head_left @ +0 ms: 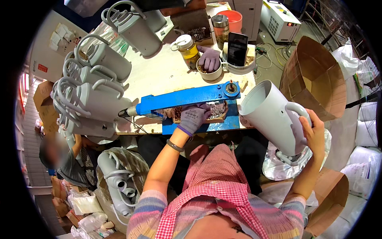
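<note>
My right hand [315, 133], bare, grips the side handle of a grey jug shell [270, 119]. The shell is tilted, its wide open end toward the blue arm of a bench machine [187, 97]. A bail handle hangs at its lower end. My left hand [193, 118], in a grey and purple glove, reaches under that blue arm into a shallow box of small metal parts [218, 109]. Its fingers look curled and are partly hidden; what they hold, if anything, does not show.
Several grey jugs [99, 99] crowd the table's left side. Behind the machine stand a yellow jar [186, 47], a cup with a spare glove [209, 59] and a phone [237, 48]. A cardboard box [314, 77] is at right. A co-worker [75, 159] sits at left.
</note>
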`<state>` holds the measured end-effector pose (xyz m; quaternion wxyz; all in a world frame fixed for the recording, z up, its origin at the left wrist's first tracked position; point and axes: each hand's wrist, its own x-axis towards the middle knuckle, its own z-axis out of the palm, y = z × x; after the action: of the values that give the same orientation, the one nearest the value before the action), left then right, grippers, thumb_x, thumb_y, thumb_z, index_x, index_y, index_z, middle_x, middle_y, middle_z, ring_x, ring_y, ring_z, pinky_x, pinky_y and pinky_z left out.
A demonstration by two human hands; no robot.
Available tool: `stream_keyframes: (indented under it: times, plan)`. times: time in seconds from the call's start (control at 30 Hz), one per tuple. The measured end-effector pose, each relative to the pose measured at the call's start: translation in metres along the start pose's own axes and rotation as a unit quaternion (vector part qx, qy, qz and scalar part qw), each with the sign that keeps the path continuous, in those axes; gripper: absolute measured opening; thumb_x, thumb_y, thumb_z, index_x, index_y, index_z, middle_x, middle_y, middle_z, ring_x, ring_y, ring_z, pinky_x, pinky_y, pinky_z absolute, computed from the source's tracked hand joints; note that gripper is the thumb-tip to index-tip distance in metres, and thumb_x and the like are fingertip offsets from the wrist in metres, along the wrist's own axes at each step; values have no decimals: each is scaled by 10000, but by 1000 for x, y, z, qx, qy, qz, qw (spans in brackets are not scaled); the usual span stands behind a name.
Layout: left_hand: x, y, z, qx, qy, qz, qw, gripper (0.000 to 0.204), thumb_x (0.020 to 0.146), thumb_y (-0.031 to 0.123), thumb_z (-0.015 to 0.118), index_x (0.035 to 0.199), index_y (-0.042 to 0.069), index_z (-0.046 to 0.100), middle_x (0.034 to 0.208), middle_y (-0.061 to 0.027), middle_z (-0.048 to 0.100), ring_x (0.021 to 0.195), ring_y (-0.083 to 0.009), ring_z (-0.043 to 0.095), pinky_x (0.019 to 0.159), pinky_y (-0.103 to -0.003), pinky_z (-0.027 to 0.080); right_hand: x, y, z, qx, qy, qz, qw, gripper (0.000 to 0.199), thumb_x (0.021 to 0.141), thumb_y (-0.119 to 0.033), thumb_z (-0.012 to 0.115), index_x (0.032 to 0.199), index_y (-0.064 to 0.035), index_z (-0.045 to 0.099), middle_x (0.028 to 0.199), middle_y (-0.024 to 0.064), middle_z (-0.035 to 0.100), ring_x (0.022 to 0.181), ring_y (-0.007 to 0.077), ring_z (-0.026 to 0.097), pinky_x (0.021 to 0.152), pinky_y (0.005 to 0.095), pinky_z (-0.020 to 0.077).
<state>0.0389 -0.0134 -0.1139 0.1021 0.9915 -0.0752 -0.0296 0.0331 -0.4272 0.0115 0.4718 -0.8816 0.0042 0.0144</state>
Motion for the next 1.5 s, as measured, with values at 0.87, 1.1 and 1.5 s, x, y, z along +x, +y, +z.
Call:
stream_keyframes:
  times: [0.87, 1.1, 1.5]
  plan:
    - [49, 78, -115, -153, 355, 248, 888, 174, 780, 78, 788, 938, 72, 714, 813, -77, 705, 709, -243, 671, 644, -328, 544, 6, -5, 1, 9, -5, -15, 1000, 281, 910, -220, 688, 1081, 0, 662, 664, 20, 564, 557, 68, 446, 523, 251, 380]
    - [50, 75, -110, -148, 337, 244, 897, 178, 778, 68, 788, 939, 66, 714, 836, -75, 710, 716, -237, 670, 655, -319, 542, 7, -7, 1, -18, -13, -46, 999, 267, 911, -212, 681, 1070, 1, 654, 707, 77, 610, 597, 109, 494, 580, 277, 432]
    - [52, 64, -106, -401, 176, 139, 888, 257, 850, 101, 759, 1088, 14, 724, 916, -75, 731, 794, -100, 667, 701, -244, 532, 38, -52, -18, -61, -32, -119, 991, 272, 951, -245, 643, 1016, 18, 635, 682, 87, 561, 620, 135, 473, 595, 300, 424]
